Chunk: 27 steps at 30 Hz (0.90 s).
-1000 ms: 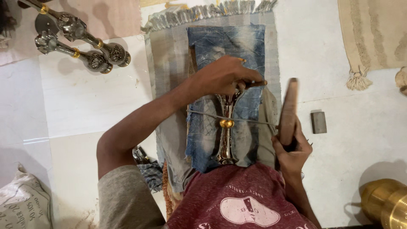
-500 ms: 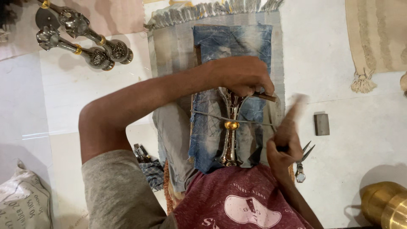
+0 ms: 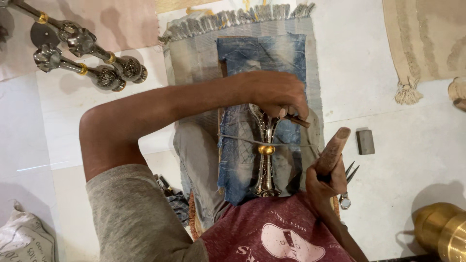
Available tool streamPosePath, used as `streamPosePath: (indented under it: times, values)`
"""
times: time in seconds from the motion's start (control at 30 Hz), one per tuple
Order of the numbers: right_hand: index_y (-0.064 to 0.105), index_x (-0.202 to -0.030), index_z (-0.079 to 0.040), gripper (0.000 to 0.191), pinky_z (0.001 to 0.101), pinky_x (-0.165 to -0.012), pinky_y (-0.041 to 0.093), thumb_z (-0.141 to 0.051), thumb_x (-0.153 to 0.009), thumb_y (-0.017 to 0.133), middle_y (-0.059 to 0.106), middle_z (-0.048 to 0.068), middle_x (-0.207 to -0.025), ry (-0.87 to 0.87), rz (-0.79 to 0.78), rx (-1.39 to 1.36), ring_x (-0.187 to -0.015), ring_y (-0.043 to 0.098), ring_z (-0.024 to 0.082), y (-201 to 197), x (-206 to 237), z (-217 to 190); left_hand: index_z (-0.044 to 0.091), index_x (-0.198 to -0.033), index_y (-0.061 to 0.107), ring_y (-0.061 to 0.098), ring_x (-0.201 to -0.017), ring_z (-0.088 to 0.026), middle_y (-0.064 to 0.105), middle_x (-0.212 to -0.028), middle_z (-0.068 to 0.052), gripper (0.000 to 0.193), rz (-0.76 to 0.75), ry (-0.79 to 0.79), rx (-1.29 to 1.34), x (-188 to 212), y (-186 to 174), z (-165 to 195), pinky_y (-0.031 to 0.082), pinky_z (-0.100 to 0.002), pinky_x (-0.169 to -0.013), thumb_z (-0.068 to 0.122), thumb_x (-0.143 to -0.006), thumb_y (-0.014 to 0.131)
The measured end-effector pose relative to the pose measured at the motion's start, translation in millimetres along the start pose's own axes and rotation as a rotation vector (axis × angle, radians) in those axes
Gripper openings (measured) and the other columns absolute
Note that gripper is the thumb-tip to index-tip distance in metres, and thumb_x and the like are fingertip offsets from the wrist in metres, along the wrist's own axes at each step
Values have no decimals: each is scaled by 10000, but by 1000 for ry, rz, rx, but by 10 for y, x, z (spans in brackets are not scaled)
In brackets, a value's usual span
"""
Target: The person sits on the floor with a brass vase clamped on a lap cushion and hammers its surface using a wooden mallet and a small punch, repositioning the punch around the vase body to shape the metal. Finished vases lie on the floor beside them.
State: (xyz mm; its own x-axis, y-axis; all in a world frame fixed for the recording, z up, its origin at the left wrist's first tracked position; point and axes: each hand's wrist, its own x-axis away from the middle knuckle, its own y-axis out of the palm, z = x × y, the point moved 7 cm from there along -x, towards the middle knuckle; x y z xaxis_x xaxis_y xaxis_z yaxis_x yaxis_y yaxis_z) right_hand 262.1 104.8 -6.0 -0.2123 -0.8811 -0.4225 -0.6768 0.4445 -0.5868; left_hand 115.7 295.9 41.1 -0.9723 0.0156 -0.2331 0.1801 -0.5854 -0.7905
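A silver metal stand piece with a gold band [image 3: 265, 155] lies lengthwise on a blue denim cloth [image 3: 262, 63] over my lap, tied down by a thin cord across its middle. My left hand [image 3: 276, 94] reaches over its upper end and pinches a short dark chisel [image 3: 296, 120] against the metal. My right hand [image 3: 323, 182] grips a brown wooden mallet [image 3: 332, 150], raised beside the piece on the right.
A fringed grey mat [image 3: 194, 53] lies under the denim. Three similar silver stand pieces [image 3: 92, 58] rest on the floor at upper left. A small dark block [image 3: 365, 141] and metal dividers [image 3: 348, 177] lie at the right, a brass vessel [image 3: 444, 230] at lower right, a beige rug [image 3: 427, 39] at upper right.
The wooden mallet in my right hand has swung, blurred half a second ago, and now sits tilted beside the piece. My left elbow has shifted outward to the left; the chisel stays on the metal.
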Motion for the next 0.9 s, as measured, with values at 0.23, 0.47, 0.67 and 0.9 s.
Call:
streamPosePath:
  times: [0.23,0.47,0.67,0.9]
  values:
    - [623,-1286,101,488,285,-655,542,84,-801,683,664,119,-956,45,-66,-40,-749,645,166,-8,-83,38,109,-973,765,572,-467,-130,661,-613,-36,294,195,-92,-29,197,-12,-46,387,-319,-397,-86,-770,678]
    - [720,-911,-49,271,268,-492,477,116,-699,687,653,60,-790,-33,4,-233,-601,551,135,-107,-415,286,150,-1169,759,619,-517,-105,710,-677,-9,381,483,-345,-60,504,74,-23,438,-294,-423,-8,-823,786]
    - [554,-1503,-1,688,228,-776,513,38,-824,660,668,118,-1194,-186,-191,-236,-951,630,117,-190,-809,153,161,-1210,733,749,-687,-139,785,-843,-39,498,576,-455,-110,556,48,105,539,-322,-514,-8,-745,781]
    - [694,-1252,-107,492,245,-582,372,59,-790,664,590,55,-898,-143,-434,-260,-706,495,92,-155,-1323,-21,146,-1200,736,734,-610,-143,799,-876,-47,406,764,-587,-202,716,79,203,528,-312,-470,28,-818,806]
